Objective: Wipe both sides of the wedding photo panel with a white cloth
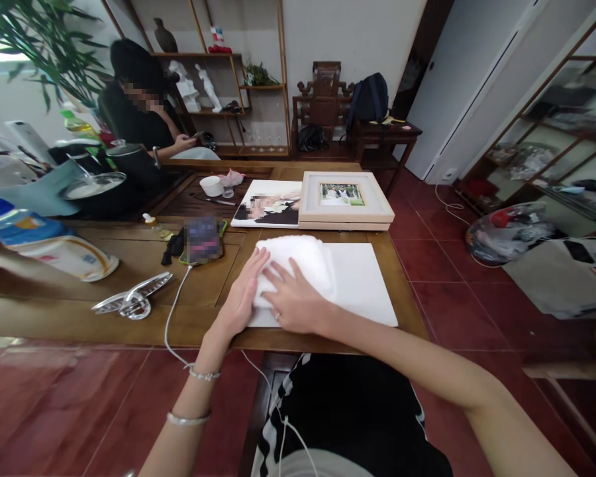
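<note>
A folded white towel [302, 258] lies on a flat white board [365, 285] near the table's front edge. Against the towel's left side rests my left hand [242, 291], its fingers stretched out along the edge. Over the towel's lower left part lies my right hand [298, 298], palm down with the fingers spread. Neither hand grips the cloth. Just beyond the towel are a photo print [271, 202] and a light wooden picture frame [347, 199] with a small photo in it.
On the left stand a phone [203, 240] on a white cable, a silver winged ornament [134, 296] and a detergent bottle [44, 238]. A white cup [210, 185] and a dark pot [129, 162] are farther back. Another person [139, 106] sits beyond the table.
</note>
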Tool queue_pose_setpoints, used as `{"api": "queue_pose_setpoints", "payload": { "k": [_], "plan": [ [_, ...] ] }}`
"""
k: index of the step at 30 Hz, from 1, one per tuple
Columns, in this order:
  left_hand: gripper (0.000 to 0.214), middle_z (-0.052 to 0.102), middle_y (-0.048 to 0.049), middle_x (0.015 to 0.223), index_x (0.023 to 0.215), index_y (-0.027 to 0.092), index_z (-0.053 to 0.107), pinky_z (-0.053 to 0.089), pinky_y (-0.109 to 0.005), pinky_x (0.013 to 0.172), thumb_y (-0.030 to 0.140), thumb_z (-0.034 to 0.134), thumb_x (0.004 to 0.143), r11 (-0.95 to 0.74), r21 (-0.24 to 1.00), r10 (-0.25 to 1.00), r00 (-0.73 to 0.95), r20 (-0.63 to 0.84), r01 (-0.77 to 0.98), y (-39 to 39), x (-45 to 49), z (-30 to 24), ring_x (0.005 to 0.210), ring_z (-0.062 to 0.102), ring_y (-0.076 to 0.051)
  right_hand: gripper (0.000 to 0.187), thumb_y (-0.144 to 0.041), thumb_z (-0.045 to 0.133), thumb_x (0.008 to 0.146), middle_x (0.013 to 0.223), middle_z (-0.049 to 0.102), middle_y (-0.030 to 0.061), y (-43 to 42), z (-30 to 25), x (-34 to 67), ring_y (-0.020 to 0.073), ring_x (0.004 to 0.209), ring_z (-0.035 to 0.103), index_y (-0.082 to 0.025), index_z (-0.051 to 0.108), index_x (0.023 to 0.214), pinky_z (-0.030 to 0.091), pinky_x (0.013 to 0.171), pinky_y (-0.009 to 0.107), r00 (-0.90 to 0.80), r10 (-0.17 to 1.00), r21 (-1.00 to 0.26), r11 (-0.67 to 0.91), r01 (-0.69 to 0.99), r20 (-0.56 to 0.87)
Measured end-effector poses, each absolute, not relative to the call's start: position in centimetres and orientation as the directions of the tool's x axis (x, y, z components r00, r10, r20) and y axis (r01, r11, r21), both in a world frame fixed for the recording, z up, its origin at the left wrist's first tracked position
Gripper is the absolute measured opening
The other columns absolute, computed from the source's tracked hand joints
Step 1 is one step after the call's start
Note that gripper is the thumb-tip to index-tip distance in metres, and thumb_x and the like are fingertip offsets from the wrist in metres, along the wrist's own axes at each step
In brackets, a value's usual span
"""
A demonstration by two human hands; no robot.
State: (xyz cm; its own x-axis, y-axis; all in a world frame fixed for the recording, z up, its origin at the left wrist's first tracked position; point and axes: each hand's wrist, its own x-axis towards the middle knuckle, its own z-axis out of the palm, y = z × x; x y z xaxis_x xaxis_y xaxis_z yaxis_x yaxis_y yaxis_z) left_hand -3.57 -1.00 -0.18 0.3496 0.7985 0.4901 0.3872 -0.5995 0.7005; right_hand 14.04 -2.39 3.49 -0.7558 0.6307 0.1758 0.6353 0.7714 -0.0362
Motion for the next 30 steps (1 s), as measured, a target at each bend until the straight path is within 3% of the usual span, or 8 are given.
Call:
{"api": "queue_pose_setpoints", "payload": {
  "k": [4, 8, 14, 18, 23, 30],
  "plan": [
    [0.057, 0.038, -0.0055, 0.152, 0.141, 0.022, 0.045, 0.019, -0.046, 0.118, 0.047, 0.014, 0.100, -0.601, 0.704, 0.797, 0.351, 0.491, 0.378, -1.0, -3.8, -0.3, 0.143, 0.025, -0.025, 0.027, -0.030, 0.053, 0.085, 0.132, 0.053, 0.0226, -6.8, 4.3, 13.8, 0.0399, 0.128, 0.041, -0.016, 0.067, 0.104, 0.026, 0.106, 0.056, -0.823, 0.534, -0.035, 0.842, 0.538, 0.193],
    [0.054, 0.046, -0.0065, 0.146, 0.136, 0.020, 0.051, 0.025, -0.043, 0.116, 0.043, 0.018, 0.101, -0.603, 0.679, 0.796, 0.375, 0.476, 0.418, -1.0, -3.7, -0.2, 0.139, 0.036, -0.024, 0.025, -0.033, 0.054, 0.084, 0.118, 0.062, 0.0194, -9.0, 5.5, 14.8, 0.0367, 0.117, 0.050, -0.017, 0.069, 0.096, 0.035, 0.100, 0.053, -0.851, 0.504, -0.079, 0.864, 0.497, 0.149],
    [0.051, 0.063, -0.0098, 0.128, 0.124, 0.015, 0.062, 0.032, -0.042, 0.113, 0.039, 0.023, 0.101, -0.538, 0.682, 0.842, 0.354, 0.407, 0.496, -0.8, -3.6, -0.7, 0.124, 0.055, -0.023, 0.024, -0.030, 0.052, 0.084, 0.103, 0.068, 0.0138, -6.2, 6.1, 17.1, 0.0298, 0.109, 0.055, -0.016, 0.067, 0.097, 0.037, 0.099, 0.045, -0.752, 0.649, -0.134, 0.760, 0.636, 0.113],
    [0.048, 0.065, -0.0102, 0.125, 0.121, 0.014, 0.064, 0.030, -0.042, 0.114, 0.037, 0.028, 0.101, -0.523, 0.687, 0.851, 0.345, 0.396, 0.505, -0.7, -3.6, -0.9, 0.120, 0.058, -0.023, 0.028, -0.030, 0.050, 0.087, 0.101, 0.067, 0.0145, -2.5, 6.1, 18.3, 0.0291, 0.103, 0.057, -0.015, 0.066, 0.104, 0.041, 0.091, 0.042, -0.644, 0.760, -0.102, 0.650, 0.753, 0.091],
    [0.041, 0.065, -0.0086, 0.125, 0.118, 0.017, 0.066, 0.030, -0.044, 0.114, 0.035, 0.034, 0.099, -0.528, 0.678, 0.848, 0.354, 0.393, 0.511, -0.6, -3.5, -0.8, 0.120, 0.058, -0.024, 0.031, -0.030, 0.039, 0.093, 0.094, 0.066, 0.0141, 1.2, 6.8, 17.9, 0.0291, 0.094, 0.059, -0.016, 0.062, 0.110, 0.042, 0.078, 0.039, -0.609, 0.790, -0.117, 0.613, 0.781, 0.073],
    [0.030, 0.070, -0.0087, 0.116, 0.113, 0.016, 0.069, 0.036, -0.045, 0.111, 0.028, 0.053, 0.090, -0.554, 0.619, 0.832, 0.340, 0.439, 0.557, -0.4, -3.4, -1.1, 0.110, 0.065, -0.025, 0.029, -0.028, 0.039, 0.094, 0.100, 0.067, 0.0125, 4.4, 6.8, 14.4, 0.0269, 0.097, 0.060, -0.018, 0.063, 0.106, 0.040, 0.080, 0.033, -0.671, 0.741, -0.196, 0.663, 0.723, 0.027]
  ]
}}
